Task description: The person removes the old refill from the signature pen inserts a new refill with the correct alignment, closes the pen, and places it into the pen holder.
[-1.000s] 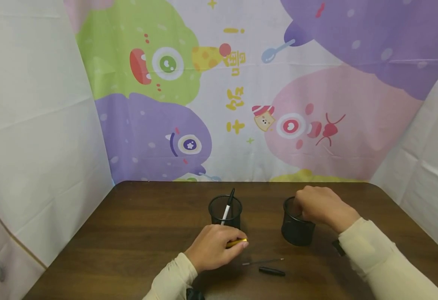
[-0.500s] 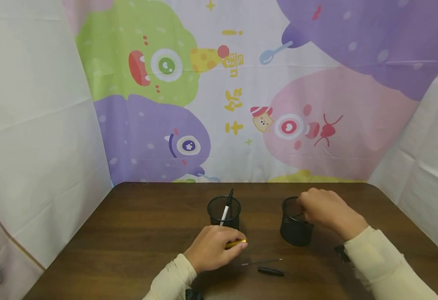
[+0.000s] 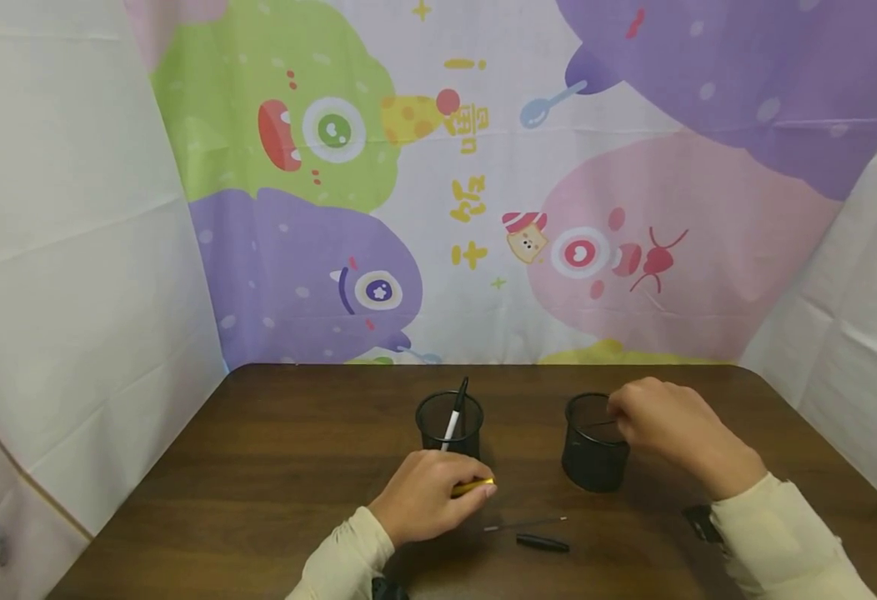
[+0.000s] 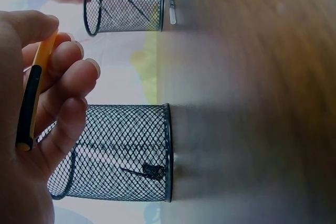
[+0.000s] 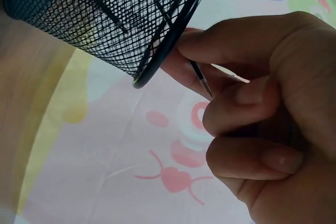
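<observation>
My left hand [image 3: 427, 496] holds a yellow pen barrel [image 3: 472, 487] with a black grip section, its fingers curled round it in the left wrist view. It is in front of the left black mesh pen cup [image 3: 427, 435]. In that cup leans a white pen [image 3: 453, 419] with a black top. My right hand [image 3: 674, 429] is at the rim of the right mesh pen cup [image 3: 594, 468]. Between thumb and forefinger it pinches a thin dark pen refill [image 5: 200, 77], whose pointed tip sticks out below the fingers. More thin dark sticks [image 5: 100, 3] show through this cup's mesh.
A slim refill [image 3: 524, 524] and a short black pen cap [image 3: 543, 543] lie on the brown wooden table [image 3: 258, 500] between my forearms. A cartoon-printed cloth [image 3: 483, 317] hangs behind the table's far edge, and white cloth hangs at both sides.
My right hand has drawn back to the right, from over the right cup's mouth to its rim, and the thin refill now shows at its fingers. The left hand has stayed still.
</observation>
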Action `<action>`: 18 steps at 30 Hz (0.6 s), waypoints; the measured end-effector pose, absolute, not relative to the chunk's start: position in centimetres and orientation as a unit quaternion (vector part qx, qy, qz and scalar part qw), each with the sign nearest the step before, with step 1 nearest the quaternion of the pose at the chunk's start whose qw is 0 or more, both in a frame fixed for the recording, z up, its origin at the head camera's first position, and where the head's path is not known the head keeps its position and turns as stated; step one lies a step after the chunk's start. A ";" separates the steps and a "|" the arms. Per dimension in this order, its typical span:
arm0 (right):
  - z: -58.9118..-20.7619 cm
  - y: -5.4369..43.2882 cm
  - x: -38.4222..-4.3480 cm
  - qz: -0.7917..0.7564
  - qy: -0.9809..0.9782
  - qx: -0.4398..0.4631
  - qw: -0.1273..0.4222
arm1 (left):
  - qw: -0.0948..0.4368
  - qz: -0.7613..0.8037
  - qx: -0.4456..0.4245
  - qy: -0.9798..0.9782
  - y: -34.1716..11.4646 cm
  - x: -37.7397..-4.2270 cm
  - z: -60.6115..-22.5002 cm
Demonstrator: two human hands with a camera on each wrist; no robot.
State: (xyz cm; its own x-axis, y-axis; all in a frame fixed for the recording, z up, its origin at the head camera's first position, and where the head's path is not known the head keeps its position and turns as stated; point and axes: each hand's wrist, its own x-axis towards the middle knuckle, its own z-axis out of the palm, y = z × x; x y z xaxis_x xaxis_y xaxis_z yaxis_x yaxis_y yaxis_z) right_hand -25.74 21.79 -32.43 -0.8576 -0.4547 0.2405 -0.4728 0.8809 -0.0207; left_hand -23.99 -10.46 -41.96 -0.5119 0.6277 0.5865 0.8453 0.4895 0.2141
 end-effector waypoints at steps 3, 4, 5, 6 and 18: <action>-32.6 22.1 -25.6 0.049 -0.965 0.229 0.116 | 0.222 -0.247 -0.443 -0.833 -10.5 -24.0 -42.0; -32.7 22.2 -25.5 0.053 -0.965 0.227 0.117 | 0.223 -0.248 -0.442 -0.833 -10.4 -24.0 -41.9; -32.7 22.3 -25.4 0.057 -0.966 0.225 0.117 | 0.223 -0.248 -0.442 -0.833 -10.4 -24.0 -42.0; -32.8 22.4 -25.4 0.063 -0.966 0.222 0.117 | 0.224 -0.247 -0.441 -0.833 -10.4 -24.0 -42.0; -33.1 23.6 -25.1 0.134 -0.962 0.194 0.138 | 0.223 -0.252 -0.439 -0.833 -10.4 -23.9 -42.0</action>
State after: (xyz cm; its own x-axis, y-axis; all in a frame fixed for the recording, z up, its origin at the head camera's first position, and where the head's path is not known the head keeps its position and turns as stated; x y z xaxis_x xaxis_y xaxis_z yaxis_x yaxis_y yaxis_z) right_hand -25.05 23.64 -33.11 -0.8868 -0.3356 0.3178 -0.4095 0.8893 -0.2035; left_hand -23.92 -10.36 -41.99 -0.5150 0.6185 0.5934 0.8437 0.4880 0.2236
